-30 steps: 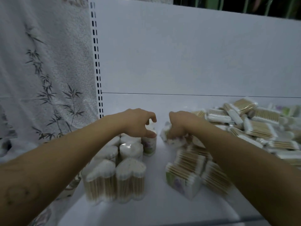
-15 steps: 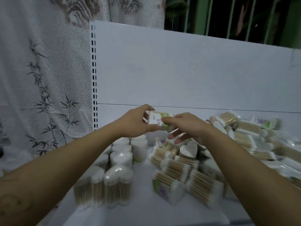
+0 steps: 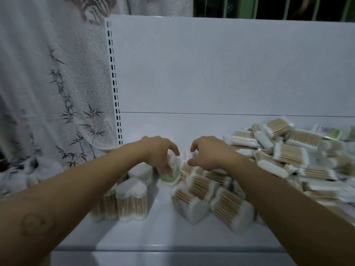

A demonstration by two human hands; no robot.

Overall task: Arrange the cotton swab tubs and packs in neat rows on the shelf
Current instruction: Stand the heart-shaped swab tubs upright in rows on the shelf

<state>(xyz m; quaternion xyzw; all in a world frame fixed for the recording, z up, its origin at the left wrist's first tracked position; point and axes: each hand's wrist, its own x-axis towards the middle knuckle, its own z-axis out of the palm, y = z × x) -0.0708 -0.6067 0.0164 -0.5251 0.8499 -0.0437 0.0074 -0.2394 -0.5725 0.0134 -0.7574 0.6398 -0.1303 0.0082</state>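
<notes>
My left hand (image 3: 157, 152) grips a cotton swab tub with a green label (image 3: 171, 172), tilted, low over the white shelf (image 3: 165, 235) just right of the standing tubs. Heart-shaped tubs (image 3: 132, 200) stand in two rows at the shelf's left. My right hand (image 3: 208, 154) hovers with curled fingers above the near packs (image 3: 199, 191); nothing shows in its grasp. A loose heap of swab packs (image 3: 288, 154) spreads over the right side.
The shelf's white back panel (image 3: 221, 73) rises behind, with a slotted upright (image 3: 114, 83) at its left edge. A bamboo-print curtain (image 3: 57, 83) hangs further left. Bare shelf surface lies in front of the tubs and packs.
Half a second ago both hands held the green-labelled tub up in the air. The left hand has brought it down beside the rows, and the right hand has let go.
</notes>
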